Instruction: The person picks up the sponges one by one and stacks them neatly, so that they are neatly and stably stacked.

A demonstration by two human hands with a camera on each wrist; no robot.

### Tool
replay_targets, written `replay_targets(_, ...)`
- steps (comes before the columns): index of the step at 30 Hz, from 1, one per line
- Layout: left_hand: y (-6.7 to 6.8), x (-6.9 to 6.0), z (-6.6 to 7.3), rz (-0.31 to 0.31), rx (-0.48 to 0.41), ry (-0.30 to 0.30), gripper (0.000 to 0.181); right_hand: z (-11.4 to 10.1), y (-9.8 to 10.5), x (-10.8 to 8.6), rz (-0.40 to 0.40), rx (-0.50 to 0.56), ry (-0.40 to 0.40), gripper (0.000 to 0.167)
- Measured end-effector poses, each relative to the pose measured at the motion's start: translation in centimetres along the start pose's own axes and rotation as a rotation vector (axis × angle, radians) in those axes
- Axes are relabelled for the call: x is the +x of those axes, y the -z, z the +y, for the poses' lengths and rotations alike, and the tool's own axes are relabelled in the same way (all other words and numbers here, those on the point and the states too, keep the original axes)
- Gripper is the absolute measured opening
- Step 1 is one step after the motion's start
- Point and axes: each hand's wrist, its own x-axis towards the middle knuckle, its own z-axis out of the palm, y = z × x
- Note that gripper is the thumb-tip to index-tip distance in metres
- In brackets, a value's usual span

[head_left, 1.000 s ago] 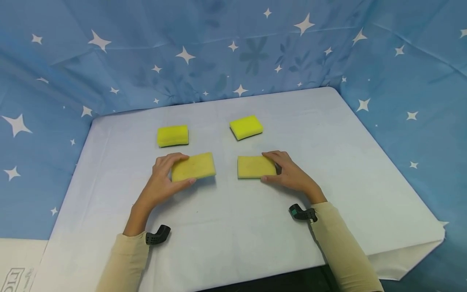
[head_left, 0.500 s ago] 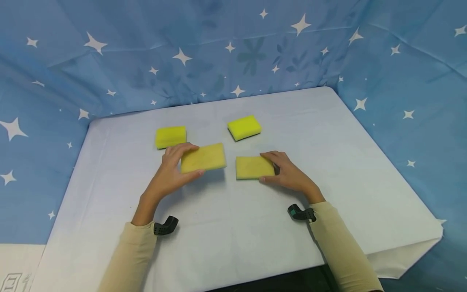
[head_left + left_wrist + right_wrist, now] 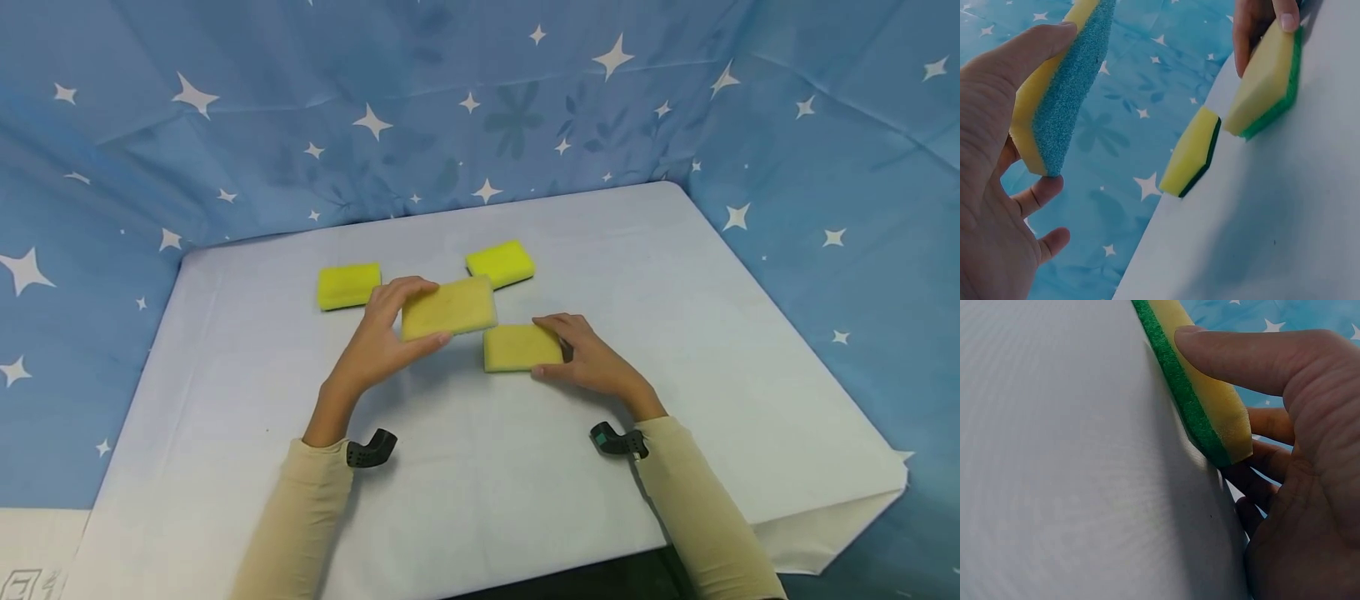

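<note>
My left hand (image 3: 378, 337) pinches a yellow sponge (image 3: 453, 307) by its left end, thumb on the near edge and fingers on the far edge. It is lifted off the table, and the left wrist view shows its blue scouring side (image 3: 1075, 94) beneath. My right hand (image 3: 588, 358) grips the right end of another yellow sponge (image 3: 517, 348), low at the table. Green scouring backing (image 3: 1188, 403) lines that sponge's underside in the right wrist view. In the head view the raised sponge is just behind and left of the right hand's sponge.
Two brighter yellow sponges lie farther back: one at left (image 3: 348, 286), another (image 3: 502, 263) partly covered by the raised sponge. A white cloth covers the table (image 3: 712, 350). Blue star-patterned curtain (image 3: 420, 75) borders the back and sides.
My left hand has carried its sponge rightward and away from me, to beside the right hand's sponge. The right hand and its sponge have stayed in place.
</note>
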Motion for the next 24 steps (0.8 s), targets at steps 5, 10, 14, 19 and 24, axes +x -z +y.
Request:
replay_targets(5, -0.7, 0.8, 0.4, 0.001, -0.033, 0.005, 0.067, 0.1, 0.0, -0.1, 0.004, -0.002, 0.006, 0.086)
replay_targets(10, -1.4, 1.0, 0.6, -0.011, -0.062, 0.015, 0.067, -0.1, 0.0, 0.0, 0.001, 0.003, 0.002, 0.086)
replay_targets(14, -2.0, 1.0, 0.7, -0.029, -0.067, 0.018, 0.068, -0.1, 0.0, -0.1, 0.002, 0.001, 0.003, 0.086)
replay_targets(19, -2.9, 1.2, 0.6, -0.06, -0.065, 0.012, 0.068, 0.0, 0.0, -0.2, 0.004, -0.007, 0.011, 0.086)
replay_targets(24, -3.9, 1.4, 0.4, -0.093, -0.065, -0.005, 0.068, 0.0, 0.1, -0.1, 0.002, -0.011, -0.005, 0.089)
